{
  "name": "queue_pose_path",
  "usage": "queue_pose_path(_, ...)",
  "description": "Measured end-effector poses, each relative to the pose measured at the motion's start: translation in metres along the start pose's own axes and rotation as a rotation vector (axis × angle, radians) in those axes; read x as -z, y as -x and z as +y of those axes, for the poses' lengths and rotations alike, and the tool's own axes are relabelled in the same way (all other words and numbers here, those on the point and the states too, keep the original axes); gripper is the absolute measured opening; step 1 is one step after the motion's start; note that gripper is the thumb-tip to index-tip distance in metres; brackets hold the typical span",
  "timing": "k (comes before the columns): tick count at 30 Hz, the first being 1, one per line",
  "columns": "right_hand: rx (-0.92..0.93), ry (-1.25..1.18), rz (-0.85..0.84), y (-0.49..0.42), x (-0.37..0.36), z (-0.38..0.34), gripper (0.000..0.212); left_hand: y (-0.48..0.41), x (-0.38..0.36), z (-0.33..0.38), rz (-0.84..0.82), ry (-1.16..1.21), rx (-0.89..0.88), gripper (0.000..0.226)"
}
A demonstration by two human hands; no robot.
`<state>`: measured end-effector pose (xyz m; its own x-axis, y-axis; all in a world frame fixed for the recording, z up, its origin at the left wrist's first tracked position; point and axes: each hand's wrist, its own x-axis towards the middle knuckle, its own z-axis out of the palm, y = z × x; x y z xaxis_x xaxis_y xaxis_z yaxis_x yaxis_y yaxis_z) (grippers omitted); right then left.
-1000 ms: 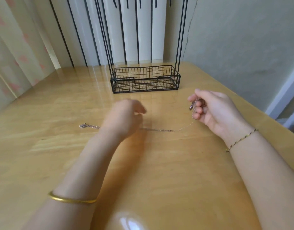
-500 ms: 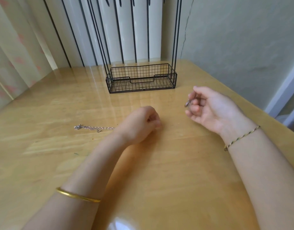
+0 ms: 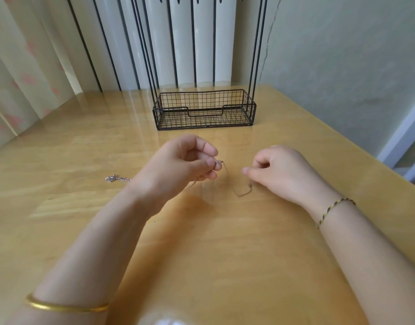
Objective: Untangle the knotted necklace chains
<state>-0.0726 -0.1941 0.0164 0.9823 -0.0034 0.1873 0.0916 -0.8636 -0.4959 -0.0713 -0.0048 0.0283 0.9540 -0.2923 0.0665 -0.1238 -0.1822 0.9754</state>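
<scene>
Pinching one end of the thin chain (image 3: 239, 195) between thumb and fingertips at mid-frame, your left hand (image 3: 176, 163) holds it above the table (image 3: 225, 254), the rest sagging toward your right hand (image 3: 281, 170), fingers curled, grip unclear, with a clasp (image 3: 111, 178) lying left of centre.

A glossy, light honey-coloured wooden worktop (image 3: 201, 242) carries everything here, with a bright glare at its near edge. A black rectangular wire basket (image 3: 234, 113) with tall thin uprights stands close to the far edge, nearer the far right corner than the left. Left of the middle lies a short silver chain with a clasp (image 3: 115, 178), stretched flat and running under a wrist. Near the middle, a thin pale chain (image 3: 240, 193) curves on the wood, one part rising off it to the left hand (image 3: 178, 165). Whether the two chains join cannot be told.
</scene>
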Motion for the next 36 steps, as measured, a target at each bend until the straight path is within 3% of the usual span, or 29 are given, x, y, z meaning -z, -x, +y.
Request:
queue_pose_path(7, -0.006, 0.01, -0.013, 0.001, 0.003, 0.002, 0.009, 0.002, 0.006, 0.0, 0.074, -0.034, -0.038, 0.019)
queue_pose_path(16, 0.017, 0.014, 0.156, -0.003, 0.006, 0.007, 0.023, 0.004, 0.006, 0.0, 0.048, -0.034, -0.066, 0.021)
queue_pose_path(18, 0.065, -0.174, 0.152, -0.001, 0.006, -0.002, 0.021, 0.005, 0.005, 0.001, 0.046, -0.034, -0.083, 0.02)
queue_pose_path(21, 0.094, -0.648, -0.032, 0.008, 0.006, -0.02, 0.02, 0.005, 0.005, 0.003, 0.049, -0.031, -0.105, 0.02)
queue_pose_path(23, 0.113, -0.774, -0.113, 0.011, 0.001, -0.027, 0.021, 0.006, 0.004, 0.003, 0.052, -0.015, -0.127, 0.02)
queue_pose_path(36, 0.205, -0.806, -0.038, 0.011, -0.006, -0.032, 0.011, 0.008, 0.002, 0.008, 0.105, -0.078, -0.178, 0.015)
